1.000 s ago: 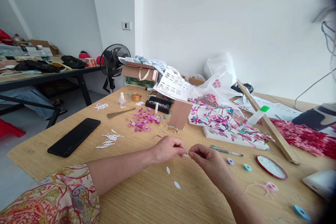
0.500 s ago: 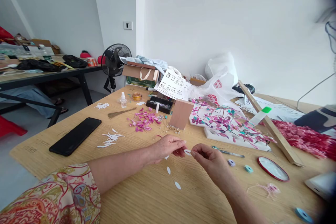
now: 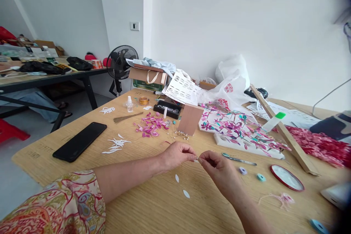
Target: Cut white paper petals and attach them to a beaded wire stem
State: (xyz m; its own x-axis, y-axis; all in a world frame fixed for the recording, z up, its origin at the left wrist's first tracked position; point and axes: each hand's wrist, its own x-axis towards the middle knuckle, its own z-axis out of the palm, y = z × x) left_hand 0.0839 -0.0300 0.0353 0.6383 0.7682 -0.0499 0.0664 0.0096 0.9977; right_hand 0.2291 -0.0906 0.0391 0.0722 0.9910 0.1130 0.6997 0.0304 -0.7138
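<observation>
My left hand (image 3: 177,154) and my right hand (image 3: 216,166) meet over the middle of the table, fingertips almost touching. Both are closed in a pinch on a small white leaf-shaped piece (image 3: 196,160), mostly hidden by the fingers. Just below them on the wood lie two similar pieces, a nearer cutout (image 3: 186,193) and a farther cutout (image 3: 177,178). Right of my right hand are a slim pen-like tool (image 3: 239,159), a lilac spool (image 3: 242,170) and a teal spool (image 3: 261,177). Pink petals (image 3: 152,125) are heaped beyond my left hand.
A black phone (image 3: 80,142) and white slivers (image 3: 116,145) lie at left. Behind my hands stand a wooden block (image 3: 191,120) and wired purple flowers (image 3: 236,126). A wooden bar (image 3: 296,150), a red-rimmed oval (image 3: 287,177) and red-pink material (image 3: 315,144) occupy the right.
My fingertips have drawn closer together around the white piece, which shows less now. My left hand's fingers have curled in more. The view has shifted slightly.
</observation>
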